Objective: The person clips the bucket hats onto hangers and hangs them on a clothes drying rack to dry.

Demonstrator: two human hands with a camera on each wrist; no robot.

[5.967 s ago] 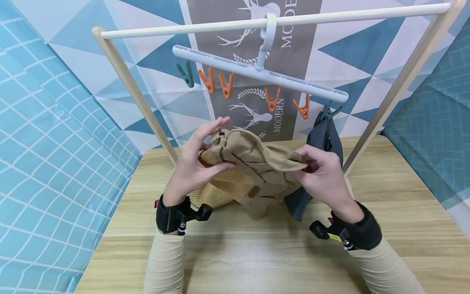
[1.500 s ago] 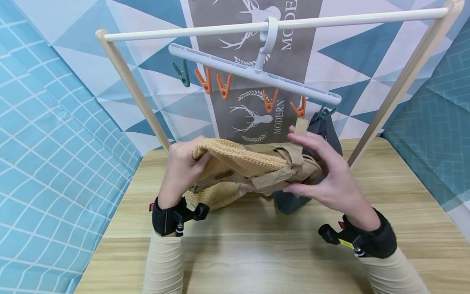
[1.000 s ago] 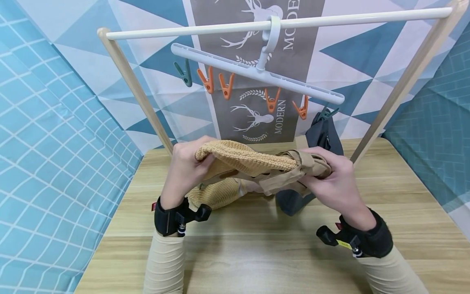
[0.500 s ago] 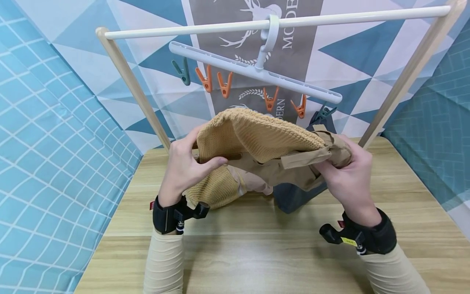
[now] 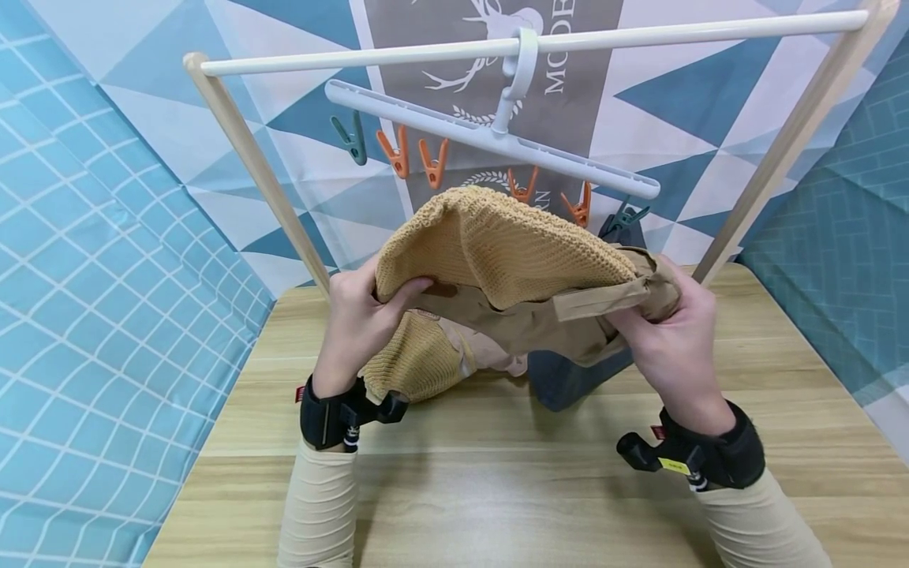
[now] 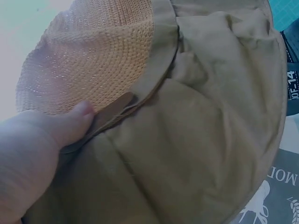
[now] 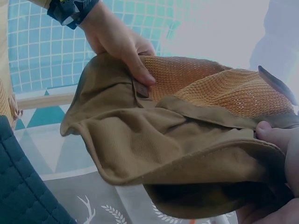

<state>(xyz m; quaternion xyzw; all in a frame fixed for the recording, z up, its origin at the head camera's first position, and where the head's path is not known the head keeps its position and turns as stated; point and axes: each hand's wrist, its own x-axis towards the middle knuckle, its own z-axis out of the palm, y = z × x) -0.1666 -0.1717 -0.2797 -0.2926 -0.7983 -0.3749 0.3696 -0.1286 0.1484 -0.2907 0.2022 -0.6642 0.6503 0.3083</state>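
A sun hat with a knitted straw crown [image 5: 511, 244] and a khaki cloth brim [image 5: 525, 323] is held up above the table between both hands. My left hand [image 5: 358, 323] pinches its left side, thumb by a small brown patch [image 6: 112, 111] on the cloth band. My right hand [image 5: 675, 339] grips the other side, where a khaki cloth strap [image 5: 596, 301] sticks out. In the right wrist view, the brim [image 7: 154, 144] spreads in soft folds below the crown, and the right thumb [image 7: 266, 130] lies on the band. The left fingers are hidden behind the hat.
Behind the hat, a second straw hat [image 5: 419, 359] with pinkish cloth lies on the wooden table [image 5: 497, 489]. A dark grey cloth item [image 5: 575, 383] hangs from a green clip [image 5: 625, 215] at the right of a tilted white hanger [image 5: 490, 138]. Several orange clips [image 5: 433, 162] hang beside it.
The hat has turned over from cloth side up to crown up, then risen and spread wider. The right hand went from spread fingers to gripping the strap side and moved right.
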